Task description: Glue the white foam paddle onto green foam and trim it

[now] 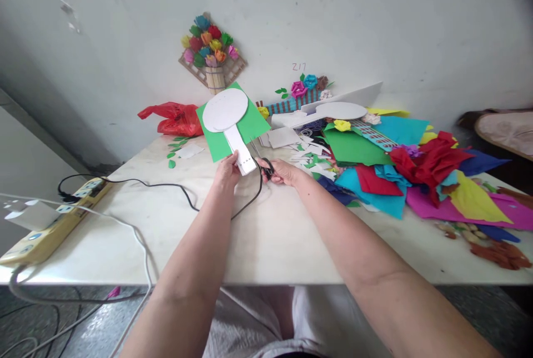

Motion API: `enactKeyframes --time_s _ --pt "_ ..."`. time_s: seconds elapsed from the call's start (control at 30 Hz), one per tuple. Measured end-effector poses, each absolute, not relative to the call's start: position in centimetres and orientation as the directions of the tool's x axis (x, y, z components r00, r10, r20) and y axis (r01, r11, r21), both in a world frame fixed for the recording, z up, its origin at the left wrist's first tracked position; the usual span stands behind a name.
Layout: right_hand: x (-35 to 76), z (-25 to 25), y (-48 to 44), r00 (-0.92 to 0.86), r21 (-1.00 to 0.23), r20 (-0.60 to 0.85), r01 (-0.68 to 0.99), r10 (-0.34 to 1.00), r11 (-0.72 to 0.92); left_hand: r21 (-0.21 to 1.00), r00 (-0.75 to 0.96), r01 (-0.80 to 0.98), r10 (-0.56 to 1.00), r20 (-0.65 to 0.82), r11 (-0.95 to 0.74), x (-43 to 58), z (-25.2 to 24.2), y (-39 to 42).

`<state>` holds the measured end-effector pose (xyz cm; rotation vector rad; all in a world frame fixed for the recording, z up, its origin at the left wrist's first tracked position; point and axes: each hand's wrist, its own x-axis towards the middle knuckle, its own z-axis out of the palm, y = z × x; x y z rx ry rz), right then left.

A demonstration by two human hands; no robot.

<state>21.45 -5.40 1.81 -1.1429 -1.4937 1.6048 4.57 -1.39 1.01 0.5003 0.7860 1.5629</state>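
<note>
My left hand is closed on a white paddle-shaped cutout, gripping it low on its strip-like handle. Behind the oval head lies a green paper sheet, held up together with it. My right hand has its fingers wrapped round the black handles of a pair of scissors. The scissor blades point up and away, close to the green sheet's lower right edge; whether they touch it I cannot tell. A black cable runs just below both hands.
On the right, coloured paper is heaped with white scraps and another white oval cutout. A red plastic bag and green paper leaves lie left. A power strip sits at the left edge. Paper flowers hang on the wall.
</note>
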Motion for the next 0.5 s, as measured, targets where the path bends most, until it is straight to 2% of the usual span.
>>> enactKeyframes --time_s 0.5 --pt "20.77 1.93 -5.75 -0.397 -0.990 -0.135 0.094 0.908 -0.106 0.786 -0.016 -0.616 0.996 -0.083 0.056 5.20 1.39 -2.33"
